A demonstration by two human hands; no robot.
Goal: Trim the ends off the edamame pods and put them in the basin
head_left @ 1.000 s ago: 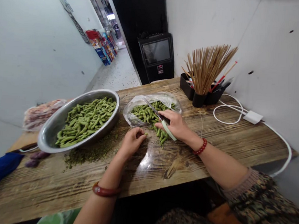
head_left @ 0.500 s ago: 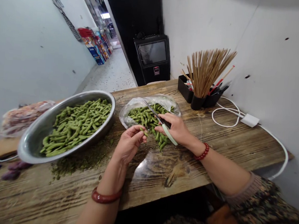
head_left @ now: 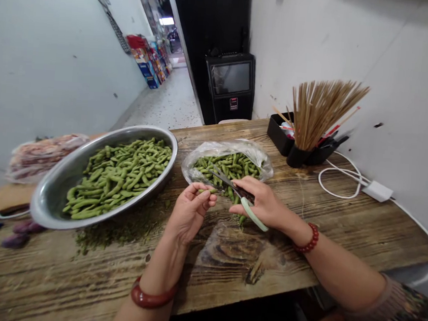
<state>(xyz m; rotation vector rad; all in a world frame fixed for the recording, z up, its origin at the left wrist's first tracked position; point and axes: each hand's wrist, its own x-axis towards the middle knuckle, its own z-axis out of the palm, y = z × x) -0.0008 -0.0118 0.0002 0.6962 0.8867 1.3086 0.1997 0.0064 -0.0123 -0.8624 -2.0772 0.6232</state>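
Note:
My left hand [head_left: 191, 210] pinches a green edamame pod [head_left: 206, 191] between thumb and fingers, just in front of a clear plastic bag [head_left: 191, 166]. In my right hand [head_left: 260, 201] is a pair of scissors [head_left: 254, 216] with pale green handles. Their blades are parted and point left, above the pod. Edamame pods [head_left: 232, 164] fill the bag and spill out of its near side under my right hand. To the left, a large metal basin [head_left: 47, 206] holds a heap of edamame pods [head_left: 124, 173].
Small green trimmings [head_left: 107, 236] lie below the basin. Behind it sits a bag of pinkish food [head_left: 47, 155]. A black holder [head_left: 279, 134] with wooden skewers [head_left: 319, 114], a white cable with adapter [head_left: 378, 191] and purple items [head_left: 21, 232] are on the wooden table [head_left: 78, 288].
The scissors' blades have opened from nearly closed, and my right thumb has spread downward. The pod in my left hand now points more sideways toward the blades. The whole view has shifted slightly.

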